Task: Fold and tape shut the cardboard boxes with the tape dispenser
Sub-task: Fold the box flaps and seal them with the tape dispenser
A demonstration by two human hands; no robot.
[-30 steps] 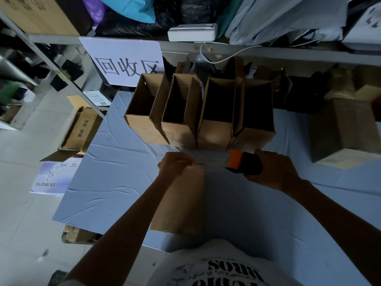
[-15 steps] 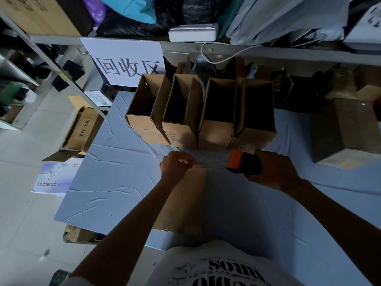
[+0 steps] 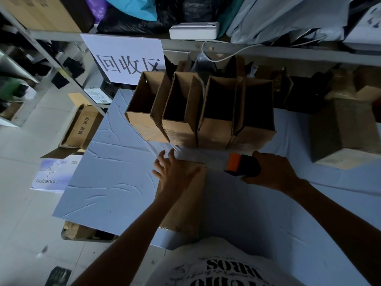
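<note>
Cardboard box (image 3: 189, 203) lies flat on table (image 3: 115, 172) | left hand (image 3: 175, 174) spread wide, pressing its far end; right hand (image 3: 272, 172) grips orange-black tape dispenser (image 3: 241, 165) just beside it | writing: sign (image 3: 127, 58) 回收区; floor carton (image 3: 82, 126) 易碎 勿压; white pack (image 3: 53, 176) bubandi

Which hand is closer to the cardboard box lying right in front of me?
Left. The left hand rests spread on the box's far end; the right hand grips the tape dispenser just off its right edge.
</note>
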